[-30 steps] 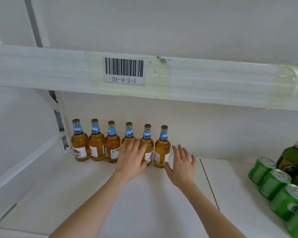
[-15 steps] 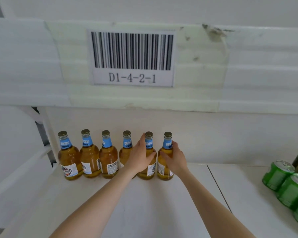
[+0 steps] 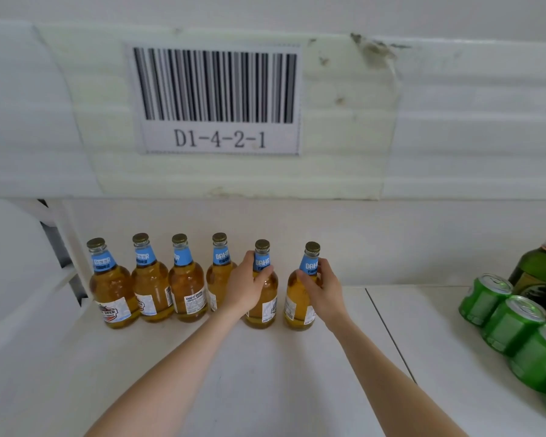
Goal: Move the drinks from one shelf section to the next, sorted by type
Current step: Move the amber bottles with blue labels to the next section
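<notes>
Head view: L hand point(image 3: 248, 287) grips 5th bottle point(image 3: 264, 313), R hand point(image 3: 323, 290) grips 6th bottle point(image 3: 293, 293), fingers clamped at necks; both upright, left of shelf seam point(image 3: 388, 335), 6th nearer.

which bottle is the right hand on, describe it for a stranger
Below the barcode label D1-4-2-1 stands a row of six amber bottles. The right hand grips the rightmost bottle, which stands a little apart from the rest, nearest the green cans.

Barcode label point(image 3: 219, 99) on shelf beam point(image 3: 454, 121) reading "D1-4-2-1", blue neck labels reading "BEER" on leftmost amber bottle point(image 3: 111, 288), "BAH…" on rightmost amber bottle point(image 3: 298, 298)
</notes>
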`<action>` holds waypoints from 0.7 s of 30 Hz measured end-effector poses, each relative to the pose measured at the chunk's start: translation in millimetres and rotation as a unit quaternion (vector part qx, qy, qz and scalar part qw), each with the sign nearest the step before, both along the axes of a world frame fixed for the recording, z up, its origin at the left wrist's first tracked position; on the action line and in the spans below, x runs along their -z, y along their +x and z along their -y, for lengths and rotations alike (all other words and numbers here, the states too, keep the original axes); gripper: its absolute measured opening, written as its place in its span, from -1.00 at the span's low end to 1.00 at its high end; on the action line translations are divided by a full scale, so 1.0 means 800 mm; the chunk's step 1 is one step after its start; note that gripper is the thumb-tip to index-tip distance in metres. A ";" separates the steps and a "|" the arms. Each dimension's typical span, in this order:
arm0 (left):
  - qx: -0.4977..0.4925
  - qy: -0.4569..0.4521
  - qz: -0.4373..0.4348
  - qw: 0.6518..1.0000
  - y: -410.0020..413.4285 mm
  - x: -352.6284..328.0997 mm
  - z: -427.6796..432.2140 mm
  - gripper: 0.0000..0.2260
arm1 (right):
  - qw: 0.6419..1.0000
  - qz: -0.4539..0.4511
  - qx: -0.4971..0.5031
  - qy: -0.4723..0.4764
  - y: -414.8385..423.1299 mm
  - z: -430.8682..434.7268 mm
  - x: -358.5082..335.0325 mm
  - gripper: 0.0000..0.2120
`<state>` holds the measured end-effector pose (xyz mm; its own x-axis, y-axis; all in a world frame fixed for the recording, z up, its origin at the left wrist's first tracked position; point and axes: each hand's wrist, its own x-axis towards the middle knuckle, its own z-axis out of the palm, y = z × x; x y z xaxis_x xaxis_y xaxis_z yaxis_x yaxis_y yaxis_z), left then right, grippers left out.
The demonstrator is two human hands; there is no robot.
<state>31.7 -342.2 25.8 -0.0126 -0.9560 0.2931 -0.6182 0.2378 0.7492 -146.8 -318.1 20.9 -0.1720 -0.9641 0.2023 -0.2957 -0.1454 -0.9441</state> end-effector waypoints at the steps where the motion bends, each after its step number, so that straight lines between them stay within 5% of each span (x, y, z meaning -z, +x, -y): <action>1: 0.001 -0.005 0.000 1.000 -0.001 0.001 -0.005 -0.69 | 1.000 -0.001 -0.003 -0.001 -0.002 -0.007 0.001 -0.75; 21: 0.012 -0.021 -0.079 0.997 -0.017 0.005 -0.126 -0.80 | 0.992 0.124 0.024 0.032 -0.043 -0.112 0.002 -0.77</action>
<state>18.2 -241.7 21.5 0.0139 -0.9431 0.3322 -0.4865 0.2838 0.8263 -181.5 -228.3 19.7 -0.2551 -0.9630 0.0873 -0.0592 -0.0745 -0.9955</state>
